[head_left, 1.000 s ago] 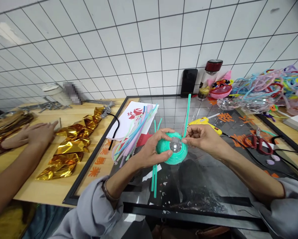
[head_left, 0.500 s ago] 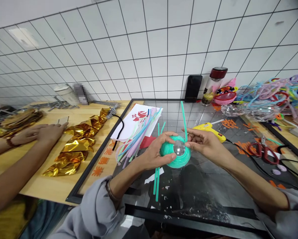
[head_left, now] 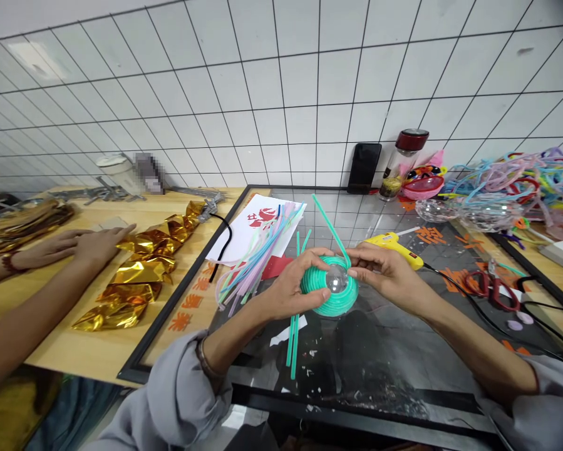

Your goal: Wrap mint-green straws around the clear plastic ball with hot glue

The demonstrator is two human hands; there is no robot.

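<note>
A clear ball [head_left: 336, 280] wrapped in a coil of green tubing [head_left: 332, 302] was held just above the glass tabletop [head_left: 394, 357], near the centre. The left hand [head_left: 290, 288] cupped it from the left, fingers curled around the coil. The right hand [head_left: 387, 272] pinched the tubing's free end [head_left: 329, 220] at the ball's top; that end stuck up, leaning left. A yellow glue gun [head_left: 391, 242] lay just beyond, pastel straws [head_left: 257, 250] to the left. Far left, another person's hands [head_left: 91, 244] rested beside gold foil [head_left: 135, 275].

- Clear ball [head_left: 336, 279], wound round with teal tubing [head_left: 328, 302], cupped between left hand [head_left: 290, 291] and right hand [head_left: 385, 273], bare patch uppermost.
- The tubing's loose end [head_left: 330, 220] sticks up, slanting left.
</note>
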